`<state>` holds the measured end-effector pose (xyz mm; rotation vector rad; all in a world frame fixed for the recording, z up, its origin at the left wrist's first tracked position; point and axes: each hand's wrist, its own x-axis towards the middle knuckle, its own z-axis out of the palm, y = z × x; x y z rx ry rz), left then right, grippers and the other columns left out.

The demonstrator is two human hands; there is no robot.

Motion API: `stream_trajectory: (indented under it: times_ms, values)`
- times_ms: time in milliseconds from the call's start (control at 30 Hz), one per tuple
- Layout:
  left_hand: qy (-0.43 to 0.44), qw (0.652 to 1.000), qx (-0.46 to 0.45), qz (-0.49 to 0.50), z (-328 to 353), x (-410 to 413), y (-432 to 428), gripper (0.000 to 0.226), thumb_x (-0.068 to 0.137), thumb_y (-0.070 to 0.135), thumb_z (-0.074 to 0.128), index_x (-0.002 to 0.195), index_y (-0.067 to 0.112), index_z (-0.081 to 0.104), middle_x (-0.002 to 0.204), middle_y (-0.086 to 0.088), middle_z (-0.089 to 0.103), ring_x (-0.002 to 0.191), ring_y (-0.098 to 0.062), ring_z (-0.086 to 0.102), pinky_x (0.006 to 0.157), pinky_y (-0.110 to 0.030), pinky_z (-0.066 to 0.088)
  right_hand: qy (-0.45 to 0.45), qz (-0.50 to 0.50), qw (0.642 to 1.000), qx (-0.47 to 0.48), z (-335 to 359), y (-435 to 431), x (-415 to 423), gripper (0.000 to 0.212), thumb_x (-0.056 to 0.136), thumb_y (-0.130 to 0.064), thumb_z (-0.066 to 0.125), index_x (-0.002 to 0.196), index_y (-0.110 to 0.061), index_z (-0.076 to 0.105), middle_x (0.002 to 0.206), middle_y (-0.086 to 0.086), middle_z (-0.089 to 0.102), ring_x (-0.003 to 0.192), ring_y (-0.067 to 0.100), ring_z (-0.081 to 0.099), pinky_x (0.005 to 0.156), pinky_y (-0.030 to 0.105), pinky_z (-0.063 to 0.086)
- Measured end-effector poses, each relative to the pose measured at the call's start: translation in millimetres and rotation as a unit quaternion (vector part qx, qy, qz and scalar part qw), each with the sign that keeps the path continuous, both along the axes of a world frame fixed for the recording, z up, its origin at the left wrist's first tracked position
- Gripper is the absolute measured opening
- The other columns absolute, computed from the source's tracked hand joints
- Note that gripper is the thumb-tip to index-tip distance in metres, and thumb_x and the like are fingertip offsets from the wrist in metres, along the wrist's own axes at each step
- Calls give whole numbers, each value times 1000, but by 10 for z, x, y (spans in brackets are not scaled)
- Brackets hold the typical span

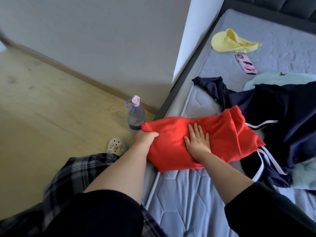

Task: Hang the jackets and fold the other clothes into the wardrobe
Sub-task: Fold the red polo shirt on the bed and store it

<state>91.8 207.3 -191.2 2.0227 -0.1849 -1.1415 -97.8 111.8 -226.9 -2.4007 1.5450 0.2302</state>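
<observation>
A folded red garment [220, 134] lies on the near left edge of the grey-blue mattress [188, 199]. My left hand [146, 136] grips its left end, thumb on top and fingers underneath, at the mattress edge. My right hand [196, 140] rests flat on top of the red garment, fingers straight. To the right lies a navy jacket with white stripes [282, 117], spread out and crumpled, partly under the red garment. Pale blue clothes [273, 79] lie beyond it and at the right edge.
A yellow cap [229, 41] and a pink phone [246, 64] lie farther back on the mattress. A water bottle [136, 115] stands on the wooden floor beside the bed, near my shoe [117, 147]. A white wall runs behind.
</observation>
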Motion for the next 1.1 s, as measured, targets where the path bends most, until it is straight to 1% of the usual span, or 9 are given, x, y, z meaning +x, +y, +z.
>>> stream_trajectory:
  times_ms: [233, 367, 467, 600, 800, 867, 933, 1033, 1100]
  values:
    - [57, 998, -13, -15, 138, 35, 96, 57, 74, 22, 81, 123, 3, 60, 122, -15, 63, 109, -28, 62, 100, -41, 46, -163, -81, 970, 162, 526, -85, 73, 51, 105, -34, 24, 152, -17, 19, 161, 5, 7, 148, 18, 3, 118, 42, 1]
    - [64, 995, -48, -60, 262, 15, 166, 55, 68, 17, 85, 117, 5, 64, 115, -11, 67, 103, -25, 64, 96, -38, 49, -401, -247, 839, 272, 928, 14, 17, 55, 103, -43, 27, 145, -8, 38, 150, 6, 36, 138, 20, 34, 114, 29, 22]
    - [47, 993, -22, -106, 331, -34, 216, 58, 65, 10, 85, 116, 5, 60, 112, -11, 65, 102, -27, 63, 95, -39, 49, -449, -293, 745, 397, 1092, 69, -4, 62, 102, -50, 15, 150, -12, 25, 157, 8, 24, 145, 22, 20, 120, 39, 10]
    - [-8, 996, -66, -54, 523, 67, 150, 41, 66, 4, 80, 103, 3, 61, 107, -14, 67, 94, -28, 64, 90, -37, 51, -420, -315, 742, 416, 1137, 127, 49, 66, 101, -52, 14, 150, -9, 23, 158, 8, 22, 146, 19, 19, 119, 33, 8]
    - [-70, 985, -144, 61, 858, 411, 220, 20, 64, 3, 74, 79, 12, 65, 67, 2, 61, 63, -21, 59, 56, -25, 41, -459, -295, 695, 469, 1137, 251, 462, 69, 100, -55, 14, 151, -10, 17, 158, 9, 21, 145, 19, 20, 116, 34, 20]
    - [-86, 984, -143, 66, 914, 467, 264, 19, 64, 5, 74, 80, 9, 66, 68, -1, 62, 63, -22, 58, 58, -27, 41, -478, -313, 673, 470, 983, 325, 675, 59, 104, -43, 18, 149, -5, 23, 154, 10, 29, 139, 21, 32, 90, 12, 40]
    - [-93, 983, -151, 39, 959, 422, 286, 18, 65, 4, 74, 81, 10, 66, 69, 0, 62, 65, -21, 58, 60, -27, 42, -518, -275, 672, 452, 839, 533, 684, 51, 106, -33, 24, 146, -2, 30, 150, 13, 37, 133, 23, 40, 76, 3, 40]
    - [-86, 981, -172, -15, 1017, 264, 282, 19, 71, 4, 73, 82, 16, 64, 74, 1, 63, 71, -20, 60, 65, -25, 44, -509, -261, 675, 466, 758, 645, 722, 55, 104, -38, 27, 142, -1, 39, 144, 14, 46, 132, 25, 44, 109, 27, 32]
    - [-42, 974, -214, -67, 1075, 193, 247, 13, 79, 8, 70, 83, 19, 63, 78, 1, 66, 75, -17, 62, 67, -26, 48, -503, -285, 662, 476, 886, 519, 699, 60, 103, -45, 24, 137, 1, 45, 134, 17, 54, 128, 28, 46, 112, 37, 31]
